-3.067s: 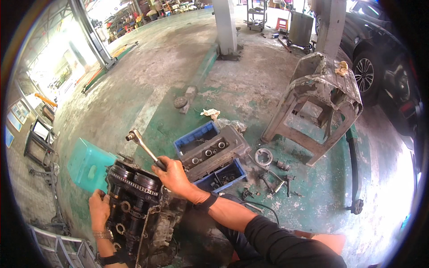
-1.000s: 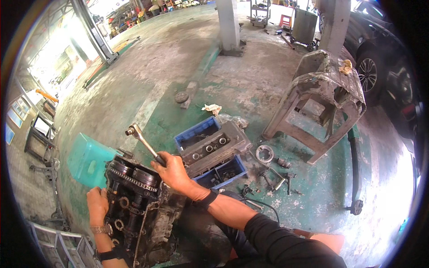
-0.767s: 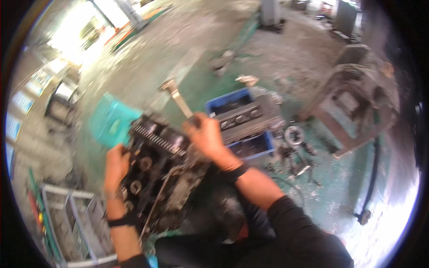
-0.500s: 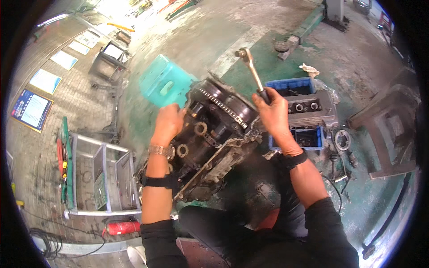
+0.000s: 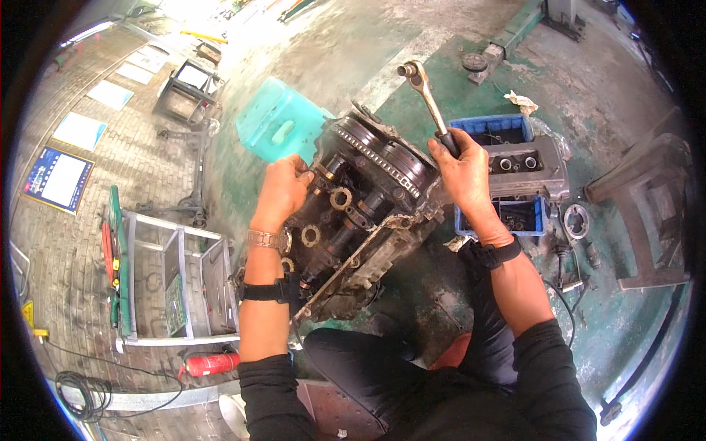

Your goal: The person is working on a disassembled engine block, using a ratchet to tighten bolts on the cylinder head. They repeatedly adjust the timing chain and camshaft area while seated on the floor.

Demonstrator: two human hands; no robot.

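Note:
My right hand is closed round the dark handle of a ratchet wrench. The wrench's head and socket point up and away, raised clear of the engine. At the left edge of the engine cylinder head, my left hand is closed with its fingertips pressed together. Whatever those fingers hold, if anything, is hidden. Two dark round sprockets with a timing chain sit at the far end of the engine, and camshafts run from them toward me.
Behind the engine stands a translucent turquoise plastic stool. To the right are blue parts bins, a metal valve cover and a ring-shaped part. A metal frame rack and a red fire extinguisher stand on the left.
The whole view has shifted slightly, so the engine and bins appear a little farther right. The wrench stays raised in my right hand, and my left hand remains at the engine's left edge.

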